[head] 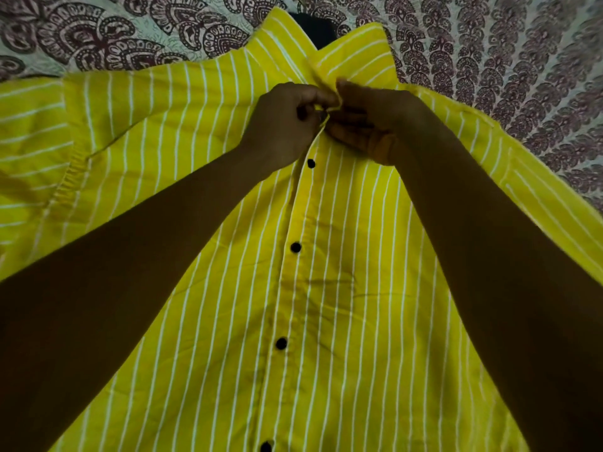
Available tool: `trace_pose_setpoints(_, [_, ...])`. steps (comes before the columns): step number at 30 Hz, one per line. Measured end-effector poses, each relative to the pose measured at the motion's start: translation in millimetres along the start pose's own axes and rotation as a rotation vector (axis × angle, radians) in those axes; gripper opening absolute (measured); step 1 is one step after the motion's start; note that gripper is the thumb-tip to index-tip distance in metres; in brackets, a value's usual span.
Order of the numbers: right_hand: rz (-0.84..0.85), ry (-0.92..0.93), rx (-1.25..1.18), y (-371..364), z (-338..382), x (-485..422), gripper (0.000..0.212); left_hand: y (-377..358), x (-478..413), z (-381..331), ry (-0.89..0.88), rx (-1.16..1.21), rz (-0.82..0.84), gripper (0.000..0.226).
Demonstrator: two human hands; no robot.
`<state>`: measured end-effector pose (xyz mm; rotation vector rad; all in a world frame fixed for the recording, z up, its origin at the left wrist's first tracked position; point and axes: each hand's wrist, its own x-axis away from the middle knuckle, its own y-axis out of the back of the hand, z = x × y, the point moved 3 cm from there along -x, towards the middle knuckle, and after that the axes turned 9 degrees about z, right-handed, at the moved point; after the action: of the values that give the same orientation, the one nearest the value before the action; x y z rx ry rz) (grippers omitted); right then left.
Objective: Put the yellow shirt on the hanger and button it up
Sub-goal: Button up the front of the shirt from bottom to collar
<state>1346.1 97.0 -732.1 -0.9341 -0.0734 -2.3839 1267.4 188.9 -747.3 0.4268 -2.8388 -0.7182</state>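
Yellow shirt (342, 288), white pinstripes: front up on a bed, hem toward 6 o'clock, collar toward 12, filling most of the view.

Black buttons, four counted along the placket, all lying on a closed front: lowest button (266, 446) at the 6 o'clock edge, second button (281, 343), third button (295, 247), fourth button (311, 163) just below the hands.

Forearms, two, bare: in from 7 and 5 o'clock, converging at the neck of the shirt.

Left hand (284, 125): knuckles up, fingers (318, 101) curled, pinching the placket edge just under the collar.

Right hand (368, 125): palm side toward the camera, fingers curled, pinching the facing edge, tips touching those of the left. Anything between the fingertips hidden.

Collar (352, 57): two points, parted at 12 o'clock; dark shape (313, 31) inside the opening, too dim to identify.

Sleeves, two: spread toward 9 and 3 o'clock.

Bedspread (130, 34): pale, maroon paisley print, from 10 to 2 o'clock beyond the shoulders.
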Motion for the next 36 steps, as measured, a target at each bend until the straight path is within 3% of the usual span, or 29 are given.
trace_pose_setpoints(5, [0.036, -0.069, 0.285, -3, 9, -1, 0.023, -9, 8, 1, -0.111, -0.127, -0.081, 0.030])
trace_pose_setpoints(10, [0.021, -0.068, 0.552, 0, 18, -1, 0.031, -12, 8, 6, -0.116, -0.119, -0.159, 0.026])
trace_pose_setpoints(17, [0.048, -0.159, 0.264, 10, 7, -1, 0.025, -7, 4, 13, -0.023, 0.137, -0.197, 0.016])
trace_pose_setpoints(21, [-0.015, -0.059, 0.038, 9, -7, -1, 0.013, -5, 3, 15, -0.009, 0.176, -0.173, 0.011])
trace_pose_setpoints(22, [-0.034, -0.028, 0.014, 9, -8, -2, 0.023, -5, 2, 15, -0.004, 0.171, -0.164, 0.012])
trace_pose_setpoints(24, [-0.042, 0.011, 0.025, 9, -7, 0, 0.029, -6, 2, 15, -0.004, 0.158, -0.159, 0.014])
trace_pose_setpoints(27, [-0.013, 0.023, 0.130, 7, -6, 5, 0.011, -6, 3, 15, -0.008, 0.153, -0.168, 0.014])
trace_pose_setpoints(30, [0.039, 0.086, 0.202, 4, -7, 7, 0.022, -5, 5, 15, -0.024, 0.172, -0.173, 0.013])
trace_pose_setpoints(34, [-0.101, 0.200, 0.268, 8, -11, 4, 0.016, -4, 5, 17, -0.042, 0.196, -0.165, 0.011])
trace_pose_setpoints(36, [-0.134, 0.294, 0.289, 10, -14, 4, 0.025, -4, 4, 18, -0.037, 0.201, -0.165, 0.012])
